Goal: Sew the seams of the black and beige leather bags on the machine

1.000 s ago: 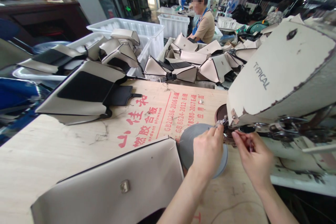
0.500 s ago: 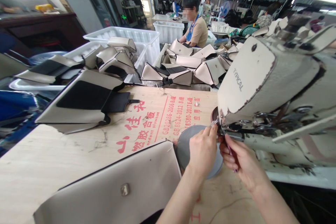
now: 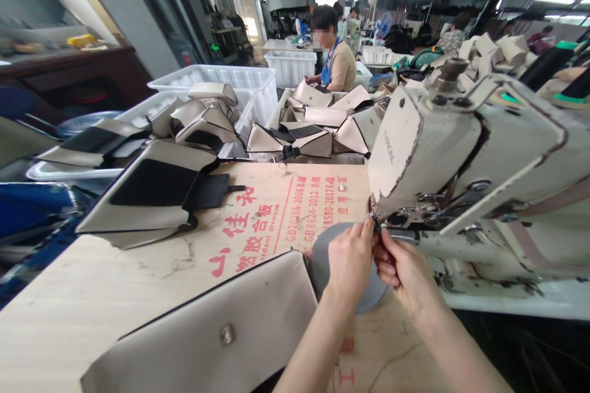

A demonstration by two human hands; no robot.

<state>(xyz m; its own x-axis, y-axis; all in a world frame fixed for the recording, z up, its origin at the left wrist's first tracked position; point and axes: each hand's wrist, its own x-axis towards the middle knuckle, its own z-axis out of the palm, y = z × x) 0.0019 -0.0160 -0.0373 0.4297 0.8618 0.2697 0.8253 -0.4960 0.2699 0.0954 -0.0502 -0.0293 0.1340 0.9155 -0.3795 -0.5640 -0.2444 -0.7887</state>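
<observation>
Both hands meet at the needle end of a cream sewing machine (image 3: pixel 461 135), marked TYPICAL. My left hand (image 3: pixel 349 258) is closed, its thumb and fingertips pinched by the presser foot; what they pinch is too small to make out. My right hand (image 3: pixel 405 267) is closed just to the right, its fingers curled round a slim dark thing that is mostly hidden. Under the hands lies a round grey disc (image 3: pixel 326 252) on the plywood top (image 3: pixel 175 282). Beside my left forearm rests a beige bag piece (image 3: pixel 184 344) with black edging and a metal clasp (image 3: pixel 226 334).
A beige bag with black panels (image 3: pixel 147 190) lies at the table's left edge. Clear plastic bins (image 3: pixel 265 89) and piled beige bags (image 3: pixel 318 113) stand beyond the table. A seated person (image 3: pixel 338 64) is farther back. Thread cones (image 3: pixel 548 64) stand behind the machine.
The view has shifted a little, showing more of the machine and thread cones. Both hands stay at the needle end. The dark red-brown thing in my right hand shows less than before.
</observation>
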